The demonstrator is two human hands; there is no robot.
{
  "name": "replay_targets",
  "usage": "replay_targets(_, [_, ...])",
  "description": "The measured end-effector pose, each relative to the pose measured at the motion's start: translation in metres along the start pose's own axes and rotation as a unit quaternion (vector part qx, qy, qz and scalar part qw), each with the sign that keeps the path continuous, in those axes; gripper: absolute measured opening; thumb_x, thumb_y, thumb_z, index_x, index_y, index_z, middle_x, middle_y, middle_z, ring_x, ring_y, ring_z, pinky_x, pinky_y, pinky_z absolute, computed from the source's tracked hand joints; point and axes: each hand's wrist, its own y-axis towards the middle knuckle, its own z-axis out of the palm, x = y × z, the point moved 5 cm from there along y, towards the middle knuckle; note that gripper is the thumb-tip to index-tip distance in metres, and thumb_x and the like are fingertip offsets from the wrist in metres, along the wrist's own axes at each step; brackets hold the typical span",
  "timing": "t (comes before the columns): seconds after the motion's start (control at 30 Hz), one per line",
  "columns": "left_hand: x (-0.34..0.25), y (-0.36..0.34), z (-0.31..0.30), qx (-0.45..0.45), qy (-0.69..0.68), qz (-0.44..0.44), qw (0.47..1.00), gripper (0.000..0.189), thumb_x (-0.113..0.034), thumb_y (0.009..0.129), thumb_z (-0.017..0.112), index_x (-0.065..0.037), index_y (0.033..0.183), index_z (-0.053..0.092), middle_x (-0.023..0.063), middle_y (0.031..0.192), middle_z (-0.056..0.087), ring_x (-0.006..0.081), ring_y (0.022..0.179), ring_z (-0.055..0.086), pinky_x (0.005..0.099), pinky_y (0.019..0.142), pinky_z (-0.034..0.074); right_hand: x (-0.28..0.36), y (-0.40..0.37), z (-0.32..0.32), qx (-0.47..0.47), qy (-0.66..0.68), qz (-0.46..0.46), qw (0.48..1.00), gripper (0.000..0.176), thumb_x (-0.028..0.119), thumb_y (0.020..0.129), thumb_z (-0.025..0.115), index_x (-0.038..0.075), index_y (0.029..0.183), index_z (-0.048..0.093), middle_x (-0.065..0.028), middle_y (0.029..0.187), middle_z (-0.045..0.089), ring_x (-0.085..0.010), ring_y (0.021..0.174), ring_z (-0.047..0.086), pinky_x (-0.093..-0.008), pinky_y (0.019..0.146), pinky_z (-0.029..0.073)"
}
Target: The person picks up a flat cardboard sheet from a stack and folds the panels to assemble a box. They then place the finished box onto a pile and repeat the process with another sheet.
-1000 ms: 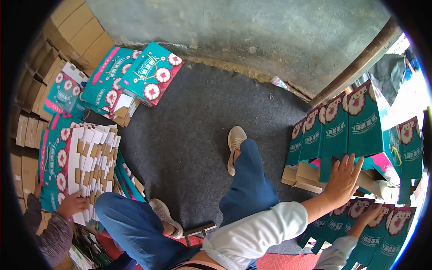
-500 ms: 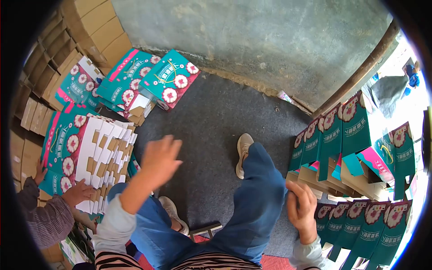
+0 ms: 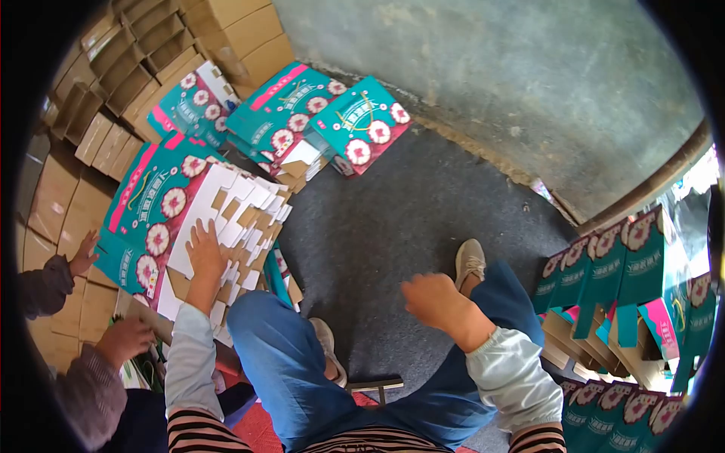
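My left hand (image 3: 205,255) lies with spread fingers on a stack of flattened cardboard gift boxes (image 3: 155,204), teal with pink bands and flower-like round pictures. It touches the white flaps (image 3: 245,198) along the stack's near right side. My right hand (image 3: 439,303) is in the air in front of my right knee, over the dark floor. Its fingers look curled in, somewhat blurred, and nothing shows in them.
A co-worker's hands (image 3: 124,341) are at the left by the stack. More teal boxes (image 3: 361,124) lie near the wall (image 3: 483,68), beside brown cartons (image 3: 249,38). Opened teal boxes (image 3: 604,264) stand in rows at right. A wooden pole (image 3: 649,181) leans there.
My left hand has come down onto the box stack. My right hand has swung inward from beside my right knee. The view has turned right; the co-worker's hands have moved off the stack's flaps.
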Motion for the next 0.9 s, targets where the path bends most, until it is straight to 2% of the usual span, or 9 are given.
replay_targets(0.1, [0.029,0.016,0.021,-0.003,0.027,-0.062,0.998,0.102,-0.046,0.073,0.074,-0.013,0.150,0.015,0.0166,0.153,0.016,0.0343,0.141,0.019,0.0539,0.109,0.025,0.008,-0.003,-0.008,-0.033,0.009,-0.018,0.999,0.025,0.026,0.079,0.070,0.007,0.089,0.059,-0.0085,0.083,0.062,-0.0257,0.081,0.065,-0.0373,0.068,0.052])
replay_targets(0.13, [0.038,0.020,0.027,0.030,0.046,-0.075,0.996,0.108,-0.051,0.072,0.073,-0.013,0.151,0.009,0.0170,0.154,0.014,0.0345,0.142,0.016,0.0554,0.110,0.022,0.010,-0.002,-0.015,-0.045,0.010,-0.019,0.999,0.026,0.027,0.078,0.070,0.007,0.090,0.059,-0.0085,0.083,0.062,-0.0256,0.081,0.065,-0.0370,0.067,0.052])
replay_targets(0.27, [0.069,0.016,0.048,0.117,0.004,-0.102,0.988,0.115,-0.056,0.068,0.075,-0.012,0.151,0.008,0.0188,0.155,0.009,0.0365,0.143,0.011,0.0603,0.110,0.017,0.017,0.004,-0.030,-0.066,0.008,-0.019,0.998,0.030,0.029,0.078,0.071,0.007,0.093,0.058,-0.0083,0.083,0.062,-0.0251,0.080,0.065,-0.0359,0.066,0.052])
replay_targets(0.37, [0.077,0.005,0.058,0.130,-0.045,-0.107,0.985,0.116,-0.058,0.067,0.074,-0.012,0.151,0.009,0.0194,0.155,0.009,0.0383,0.143,0.011,0.0608,0.110,0.017,0.022,0.012,-0.029,-0.056,-0.001,-0.022,0.998,0.030,0.030,0.078,0.071,0.007,0.093,0.057,-0.0080,0.082,0.061,-0.0249,0.079,0.064,-0.0356,0.066,0.051])
replay_targets(0.53, [0.086,0.012,0.073,0.031,-0.072,-0.100,0.992,0.092,-0.059,0.079,0.062,-0.008,0.147,0.026,0.0239,0.152,0.015,0.0391,0.141,0.016,0.0603,0.108,0.020,0.040,0.029,-0.019,-0.012,-0.019,-0.046,0.999,0.031,0.030,0.078,0.070,0.007,0.096,0.058,-0.0076,0.082,0.061,-0.0250,0.078,0.064,-0.0358,0.065,0.051])
replay_targets(0.63, [0.104,0.020,0.067,-0.016,-0.108,-0.130,0.986,0.092,-0.059,0.079,0.061,-0.005,0.146,0.027,0.0244,0.151,0.017,0.0385,0.140,0.017,0.0590,0.109,0.020,0.051,0.038,-0.014,0.006,-0.029,-0.058,0.998,0.032,0.029,0.079,0.070,0.007,0.098,0.058,-0.0078,0.082,0.061,-0.0250,0.078,0.064,-0.0356,0.065,0.051])
replay_targets(0.77, [0.112,0.021,0.058,0.018,-0.054,-0.126,0.990,0.090,-0.058,0.081,0.059,-0.004,0.145,0.028,0.0259,0.150,0.020,0.0389,0.140,0.018,0.0590,0.108,0.022,0.062,0.050,-0.010,0.020,-0.032,-0.071,0.997,0.033,0.029,0.079,0.070,0.007,0.099,0.058,-0.0085,0.082,0.061,-0.0252,0.078,0.064,-0.0353,0.065,0.051])
replay_targets(0.9, [0.119,0.024,0.075,-0.026,-0.073,-0.122,0.989,0.090,-0.059,0.079,0.059,-0.004,0.144,0.030,0.0230,0.150,0.023,0.0386,0.140,0.018,0.0582,0.108,0.021,0.067,0.054,-0.010,0.034,-0.020,-0.076,0.996,0.034,0.029,0.079,0.070,0.007,0.100,0.058,-0.0091,0.083,0.061,-0.0257,0.079,0.064,-0.0354,0.065,0.051])
